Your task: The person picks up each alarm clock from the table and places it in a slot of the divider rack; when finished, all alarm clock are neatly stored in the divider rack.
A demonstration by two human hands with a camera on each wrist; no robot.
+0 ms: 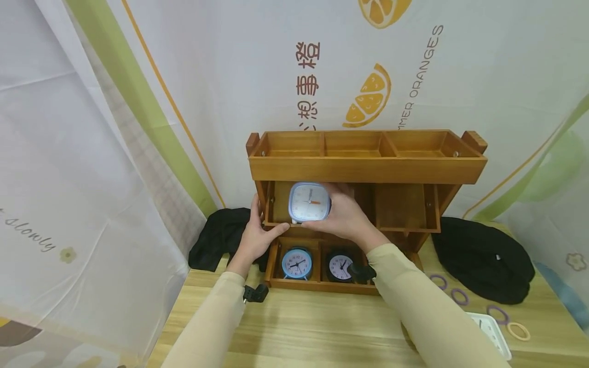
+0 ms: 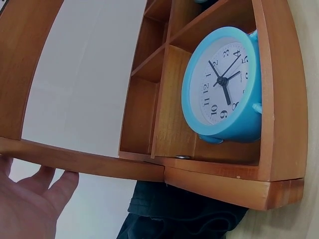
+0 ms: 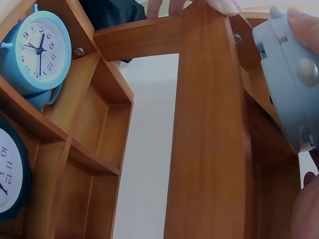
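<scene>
Pale-blue square clock [image 1: 309,202], white face, orange hand, pinched in right hand [image 1: 342,214], left hand [image 1: 257,236] spread on wooden shelf [image 1: 368,168]

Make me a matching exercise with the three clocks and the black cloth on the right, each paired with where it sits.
Things:
1. square pale blue clock
2. round blue clock
3. round black clock
4. black cloth

Places:
A. on the table right of the wooden shelf
B. bottom tier, left compartment
C. held in the right hand at the middle tier
D. bottom tier, just right of the blue one

Pairs: 1-C, 2-B, 3-D, 4-A
</scene>
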